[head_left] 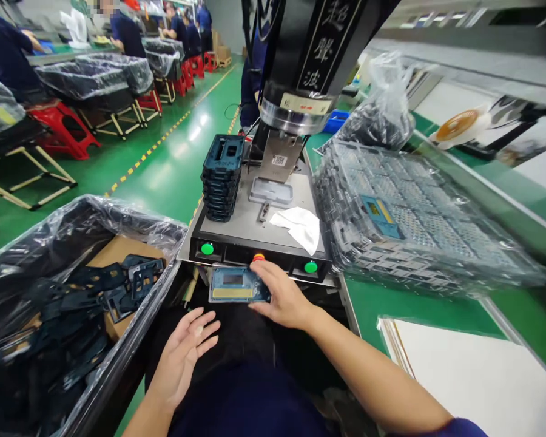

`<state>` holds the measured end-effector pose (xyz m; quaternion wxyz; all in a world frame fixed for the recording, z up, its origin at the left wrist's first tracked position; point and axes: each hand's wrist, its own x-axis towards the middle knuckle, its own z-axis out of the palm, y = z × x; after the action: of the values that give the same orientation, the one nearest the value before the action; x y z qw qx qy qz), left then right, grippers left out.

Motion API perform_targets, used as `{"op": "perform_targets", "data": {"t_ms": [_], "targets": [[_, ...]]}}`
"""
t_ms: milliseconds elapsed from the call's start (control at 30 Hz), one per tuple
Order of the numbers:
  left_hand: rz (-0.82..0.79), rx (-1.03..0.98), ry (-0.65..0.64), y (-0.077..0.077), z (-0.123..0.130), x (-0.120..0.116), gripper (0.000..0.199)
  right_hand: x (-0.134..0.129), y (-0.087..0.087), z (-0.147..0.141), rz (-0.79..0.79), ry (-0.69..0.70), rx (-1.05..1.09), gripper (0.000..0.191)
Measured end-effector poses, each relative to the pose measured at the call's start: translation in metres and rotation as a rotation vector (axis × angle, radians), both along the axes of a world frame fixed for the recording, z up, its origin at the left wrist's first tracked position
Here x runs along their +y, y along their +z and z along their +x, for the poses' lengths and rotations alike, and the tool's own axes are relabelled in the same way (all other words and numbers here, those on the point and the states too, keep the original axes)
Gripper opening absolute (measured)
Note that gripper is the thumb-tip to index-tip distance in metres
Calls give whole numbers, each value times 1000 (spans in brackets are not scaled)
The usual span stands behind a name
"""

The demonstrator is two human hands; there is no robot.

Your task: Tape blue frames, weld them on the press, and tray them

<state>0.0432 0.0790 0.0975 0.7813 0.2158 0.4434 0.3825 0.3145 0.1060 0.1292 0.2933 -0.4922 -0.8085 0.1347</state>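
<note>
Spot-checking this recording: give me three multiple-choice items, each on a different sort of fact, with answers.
1. Where does the white cloth lie?
A) In the bin
B) On the base plate of the ultrasonic welder
C) On the floor

2. How many round green buttons are on the welder's front?
A) One
B) Two
C) Four

3. What is the left hand doing?
A) Gripping a part
B) Pressing a button
C) Open and empty

1 B: beside stacked parts.
2 B: one each end.
3 C: only the right hand touches the blue-framed part.
</note>
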Motion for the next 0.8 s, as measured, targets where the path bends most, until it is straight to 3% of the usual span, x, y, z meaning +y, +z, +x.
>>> {"op": "perform_targets", "data": {"t_ms": [200,433,667,800], "targets": [[-52,19,15,-8,-7,-1,51,78,35,67,4,-346,-65,77],[-76,96,125,-15,-9,-4,61,164,53,120,-186,-646,-63,73],[-99,160,227,-29,-18,-5,68,216,50,153,-277,-661,-4,71],[-152,88,176,-32,-31,-5,67,235,47,158,-321,-571,18,67]]}}
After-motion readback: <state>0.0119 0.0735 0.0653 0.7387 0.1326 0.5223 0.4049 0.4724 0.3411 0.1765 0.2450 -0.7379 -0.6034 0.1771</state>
